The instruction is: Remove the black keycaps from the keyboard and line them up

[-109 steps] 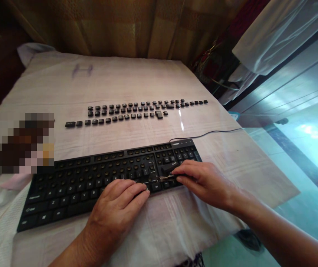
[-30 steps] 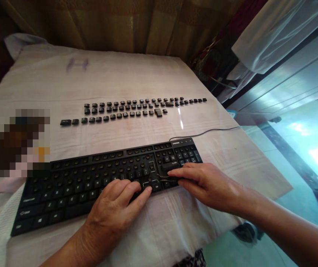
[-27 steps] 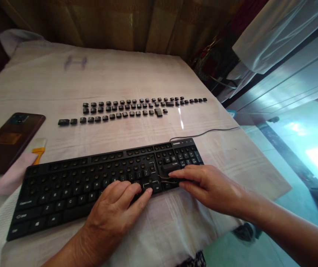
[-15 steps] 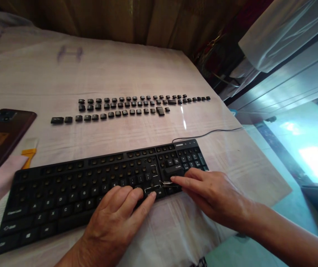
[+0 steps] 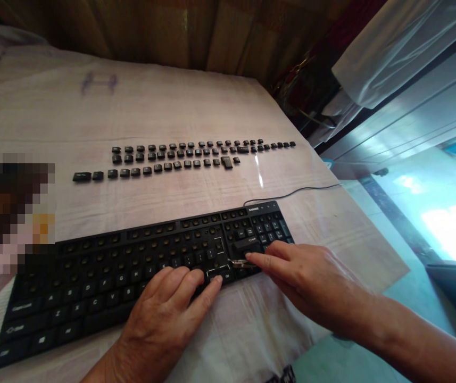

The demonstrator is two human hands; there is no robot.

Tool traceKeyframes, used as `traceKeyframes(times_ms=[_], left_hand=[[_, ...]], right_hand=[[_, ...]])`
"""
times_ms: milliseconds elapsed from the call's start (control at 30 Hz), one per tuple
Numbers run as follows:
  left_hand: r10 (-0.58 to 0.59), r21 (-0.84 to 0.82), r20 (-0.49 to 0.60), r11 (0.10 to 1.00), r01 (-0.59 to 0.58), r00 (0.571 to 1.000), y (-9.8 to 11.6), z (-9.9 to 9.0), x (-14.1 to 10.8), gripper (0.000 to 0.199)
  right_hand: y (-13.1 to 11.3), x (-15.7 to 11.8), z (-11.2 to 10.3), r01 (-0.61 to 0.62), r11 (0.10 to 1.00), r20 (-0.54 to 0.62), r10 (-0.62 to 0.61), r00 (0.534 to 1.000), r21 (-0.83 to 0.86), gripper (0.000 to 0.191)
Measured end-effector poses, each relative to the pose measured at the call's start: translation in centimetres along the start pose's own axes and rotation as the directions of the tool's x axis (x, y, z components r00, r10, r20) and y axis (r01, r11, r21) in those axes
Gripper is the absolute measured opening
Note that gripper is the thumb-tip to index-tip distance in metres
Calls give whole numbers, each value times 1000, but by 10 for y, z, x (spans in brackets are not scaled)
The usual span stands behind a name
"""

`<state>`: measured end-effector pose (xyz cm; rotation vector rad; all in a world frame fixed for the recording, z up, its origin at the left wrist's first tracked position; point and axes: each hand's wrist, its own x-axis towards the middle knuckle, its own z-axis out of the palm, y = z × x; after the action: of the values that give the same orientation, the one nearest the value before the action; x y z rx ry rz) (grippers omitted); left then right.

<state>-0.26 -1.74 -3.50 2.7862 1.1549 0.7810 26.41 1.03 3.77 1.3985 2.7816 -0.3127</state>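
A black keyboard lies on the cloth-covered table, with many keycaps off its upper rows. My left hand rests on its lower right part, fingers spread over the keys beside the bare Enter and right Shift spots. Between the fingers of my right hand is a thin silvery metal tool with a ridged side; its tip points left at the keyboard's right section. A long loose Shift keycap sits on top of the keyboard just above that tool. The right thumb is hidden.
Behind the keyboard, removed keycaps stand in several rows. A black cable runs from the keyboard's back to the right table edge. At left, a pixelated patch covers a dark object. A brown curtain hangs behind the table.
The view has shifted slightly. Both hands keep nearly the same places on the keyboard, and the metal tool's angle differs a little. The dark phone at left is now pixelated.
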Motion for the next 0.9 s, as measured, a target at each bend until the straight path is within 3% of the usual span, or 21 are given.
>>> traceKeyframes(times_ms=[133,400,667,767,900], left_hand=[[72,53,-7,996,-72,997,-3,-4,4,41],[114,108,-62,988,-107,992,-5,-3,5,38],[124,123,-77,986,-114,989,-3,0,4,37],[125,123,-72,986,-116,989,-3,0,4,35],[127,128,-64,985,-118,990,-3,0,4,34]], right_hand=[[-9,-1,3,-26,996,-62,21,998,-86,38],[-13,-7,19,-104,992,-200,89,976,-66,31],[-21,-19,49,-128,967,-454,14,891,-222,30],[-27,-19,44,-158,957,-460,30,888,-243,30],[-36,-9,14,-241,923,-358,126,925,-299,29]])
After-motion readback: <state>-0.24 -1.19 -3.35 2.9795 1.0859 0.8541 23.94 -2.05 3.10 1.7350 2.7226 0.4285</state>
